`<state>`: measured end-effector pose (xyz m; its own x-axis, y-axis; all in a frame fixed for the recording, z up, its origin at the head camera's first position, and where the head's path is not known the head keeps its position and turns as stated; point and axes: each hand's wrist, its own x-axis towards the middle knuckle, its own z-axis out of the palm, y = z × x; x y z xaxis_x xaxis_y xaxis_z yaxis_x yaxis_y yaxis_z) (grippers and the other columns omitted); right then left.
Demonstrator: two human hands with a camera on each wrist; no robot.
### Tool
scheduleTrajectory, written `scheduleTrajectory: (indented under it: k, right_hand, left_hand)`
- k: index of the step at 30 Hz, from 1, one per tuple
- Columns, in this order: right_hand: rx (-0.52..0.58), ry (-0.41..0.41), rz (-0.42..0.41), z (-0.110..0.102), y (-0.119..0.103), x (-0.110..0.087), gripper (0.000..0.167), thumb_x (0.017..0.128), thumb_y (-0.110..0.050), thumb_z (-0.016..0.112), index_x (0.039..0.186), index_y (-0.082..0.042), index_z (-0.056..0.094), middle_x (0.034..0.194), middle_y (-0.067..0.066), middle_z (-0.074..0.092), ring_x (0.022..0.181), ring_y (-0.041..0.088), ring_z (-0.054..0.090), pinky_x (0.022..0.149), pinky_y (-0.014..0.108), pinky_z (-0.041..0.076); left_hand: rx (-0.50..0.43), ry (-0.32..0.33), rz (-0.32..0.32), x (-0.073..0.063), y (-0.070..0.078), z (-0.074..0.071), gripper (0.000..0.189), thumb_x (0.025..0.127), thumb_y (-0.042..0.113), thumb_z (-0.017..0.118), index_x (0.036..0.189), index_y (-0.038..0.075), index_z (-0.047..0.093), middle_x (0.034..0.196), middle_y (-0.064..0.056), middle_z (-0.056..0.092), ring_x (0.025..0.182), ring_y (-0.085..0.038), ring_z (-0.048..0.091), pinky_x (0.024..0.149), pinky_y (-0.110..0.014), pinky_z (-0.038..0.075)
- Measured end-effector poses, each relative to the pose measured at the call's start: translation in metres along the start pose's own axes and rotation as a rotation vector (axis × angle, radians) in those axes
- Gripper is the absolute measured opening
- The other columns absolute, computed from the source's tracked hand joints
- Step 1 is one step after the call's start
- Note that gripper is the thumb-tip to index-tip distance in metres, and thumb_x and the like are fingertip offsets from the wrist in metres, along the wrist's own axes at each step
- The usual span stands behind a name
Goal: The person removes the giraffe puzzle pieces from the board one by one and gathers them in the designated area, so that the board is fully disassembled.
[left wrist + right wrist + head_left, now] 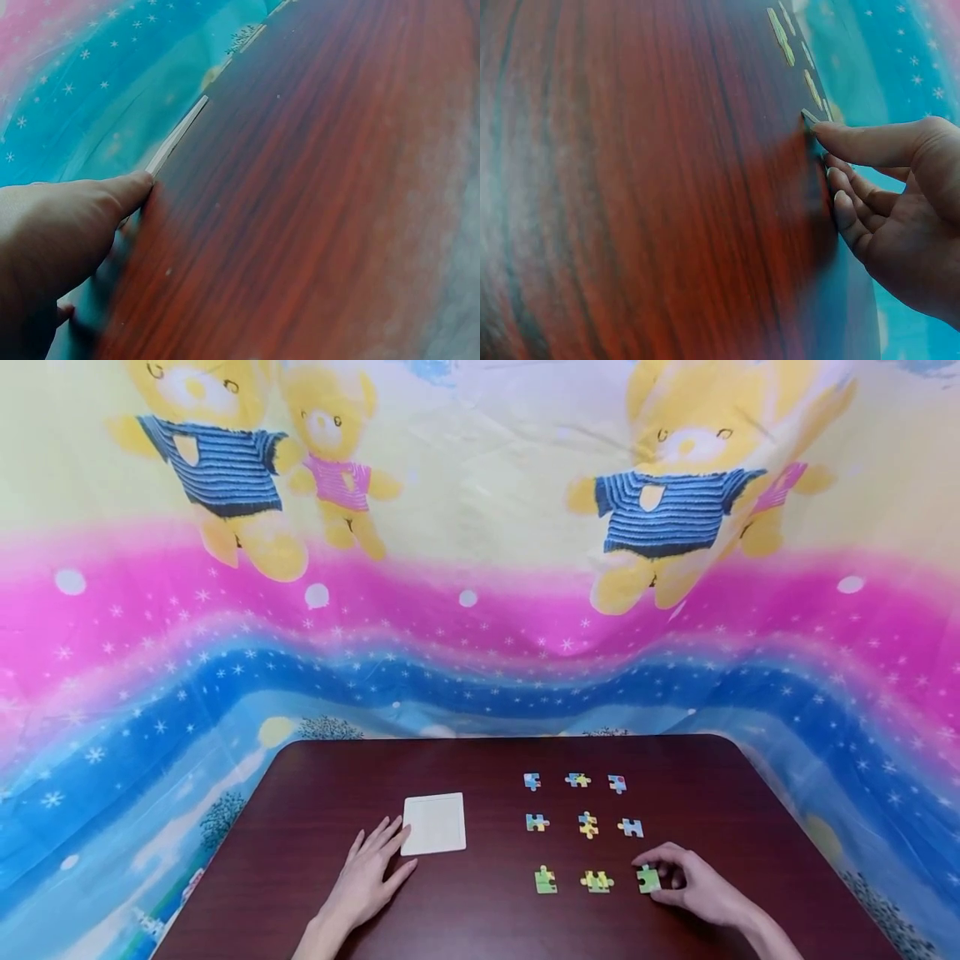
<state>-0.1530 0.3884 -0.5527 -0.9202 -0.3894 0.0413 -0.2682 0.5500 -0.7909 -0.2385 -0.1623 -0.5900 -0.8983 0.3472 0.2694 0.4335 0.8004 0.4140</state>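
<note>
My left hand point(366, 878) lies with its fingers spread, the fingertips at the left edge of a square cream puzzle tray point(435, 824). In the left wrist view the same tray point(178, 136) shows edge-on beside the thumb. On the right, my right hand point(697, 885) pinches a green jigsaw piece point(647, 880) between thumb and index finger; the other fingers curl underneath. The right wrist view shows only a thin edge of that piece point(810, 115) at the thumb tip. Beside it on the table lies a green and yellow jigsaw piece point(597, 882).
Several other jigsaw pieces lie spaced in rows, among them a blue one point(631, 827), a yellow one point(588, 825) and a green one point(546, 880). The dark red-brown table point(322, 793) has rounded far corners. Behind it hangs a cloth printed with bears point(480, 610).
</note>
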Motion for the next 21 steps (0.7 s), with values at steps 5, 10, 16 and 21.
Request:
scheduleTrajectory:
  k: [5,10,16,21]
  right_hand:
    - [-0.006,0.008,-0.01,-0.0007,0.0032,-0.0001,0.035,0.1,-0.004,0.077,0.133,0.004,0.069,0.103,0.008,0.054,0.079,0.02,0.048,0.062,0.029,0.041]
    - [-0.011,0.024,-0.024,0.0023,0.0056,0.0014,0.037,0.1,-0.006,0.078,0.135,0.001,0.071,0.105,0.006,0.055,0.08,0.018,0.048,0.062,0.029,0.041]
    - [-0.018,0.048,-0.059,0.0044,0.0055,0.0012,0.04,0.099,-0.008,0.08,0.136,0.001,0.07,0.107,0.007,0.057,0.085,0.016,0.05,0.063,0.029,0.043]
    - [-0.039,0.094,-0.039,0.0034,0.0001,0.0002,0.045,0.097,-0.009,0.083,0.137,0.004,0.067,0.109,0.009,0.059,0.086,0.014,0.053,0.064,0.027,0.046]
  left_hand:
    - [0.007,-0.011,0.0,0.0004,0.0008,-0.0006,0.058,0.105,0.039,0.074,0.154,0.01,0.065,0.166,-0.013,0.057,0.159,-0.04,0.048,0.128,-0.074,0.032]
    - [0.002,-0.026,-0.009,0.0014,0.0005,-0.0034,0.059,0.105,0.041,0.073,0.155,0.01,0.064,0.167,-0.013,0.056,0.16,-0.039,0.047,0.129,-0.074,0.031]
    - [0.004,-0.034,-0.013,0.0021,0.0002,-0.0029,0.059,0.106,0.04,0.072,0.156,0.01,0.063,0.168,-0.013,0.055,0.161,-0.039,0.047,0.129,-0.073,0.031]
    - [-0.004,-0.064,-0.013,0.0028,0.0005,-0.0067,0.063,0.106,0.042,0.072,0.159,0.01,0.06,0.169,-0.013,0.054,0.161,-0.039,0.046,0.129,-0.073,0.031]
